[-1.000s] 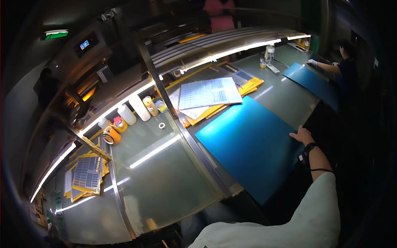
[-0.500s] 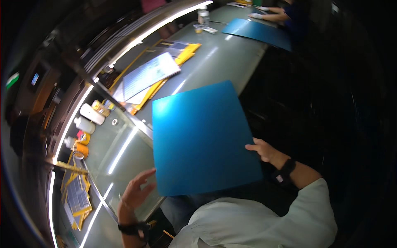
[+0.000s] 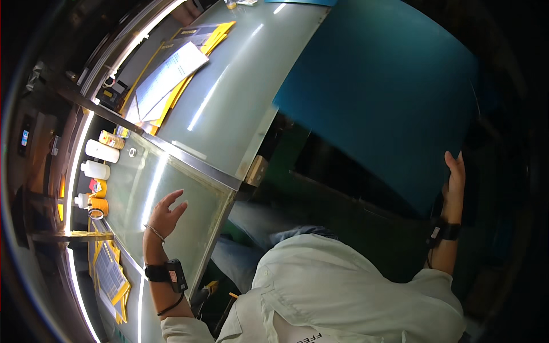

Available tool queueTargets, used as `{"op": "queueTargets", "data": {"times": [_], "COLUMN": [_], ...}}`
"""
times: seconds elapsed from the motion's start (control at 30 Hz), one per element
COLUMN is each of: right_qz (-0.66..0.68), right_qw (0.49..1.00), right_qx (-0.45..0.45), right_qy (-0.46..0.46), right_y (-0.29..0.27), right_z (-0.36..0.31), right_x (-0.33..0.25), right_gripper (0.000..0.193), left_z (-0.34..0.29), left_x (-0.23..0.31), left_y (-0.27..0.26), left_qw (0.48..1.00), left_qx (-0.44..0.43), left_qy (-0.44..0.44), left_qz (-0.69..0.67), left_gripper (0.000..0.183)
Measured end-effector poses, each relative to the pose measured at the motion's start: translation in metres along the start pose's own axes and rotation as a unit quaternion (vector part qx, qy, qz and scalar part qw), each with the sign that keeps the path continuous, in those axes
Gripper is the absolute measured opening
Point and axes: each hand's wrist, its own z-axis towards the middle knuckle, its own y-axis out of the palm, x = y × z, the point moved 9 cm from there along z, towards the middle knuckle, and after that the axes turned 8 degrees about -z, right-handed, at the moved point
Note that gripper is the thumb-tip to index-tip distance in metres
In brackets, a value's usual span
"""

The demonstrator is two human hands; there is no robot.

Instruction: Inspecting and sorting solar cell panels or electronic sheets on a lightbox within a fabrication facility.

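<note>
A large, thin blue sheet hangs tilted off to my right, beyond the table edge. My right hand grips it by its near right edge, with the thumb showing and the other fingers mostly hidden. Over the near glass tabletop is my left hand, holding nothing, its thumb and fingers apart. The sheet's far right edge fades into the dark.
White bottles and orange tape rolls line the left side. Papers rest on yellow-edged folders farther along. A metal strip divides the tabletop. Another blue sheet shows at the top edge.
The blue sheet has swung from in front of me to the right, carried by my right hand. My left hand has come off its edge and moved left and up over the glass.
</note>
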Motion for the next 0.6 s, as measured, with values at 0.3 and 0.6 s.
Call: {"op": "queueTargets", "data": {"times": [0.3, 0.6], "right_qz": [-0.216, -0.348], "right_qw": [0.967, 0.929], "right_qx": [-0.062, -0.096], "right_qy": [-0.121, -0.084], "right_y": [0.051, 0.104], "right_z": [0.039, 0.065], "right_x": [0.025, 0.111], "right_gripper": [0.027, 0.037], "left_z": [-0.061, -0.138], "left_x": [-0.073, -0.117], "left_y": [-0.008, 0.012], "left_qw": [0.979, 0.961], "left_qx": [0.061, 0.053], "left_qy": [-0.05, -0.222], "left_qz": [0.186, 0.154], "left_gripper": [0.049, 0.075]}}
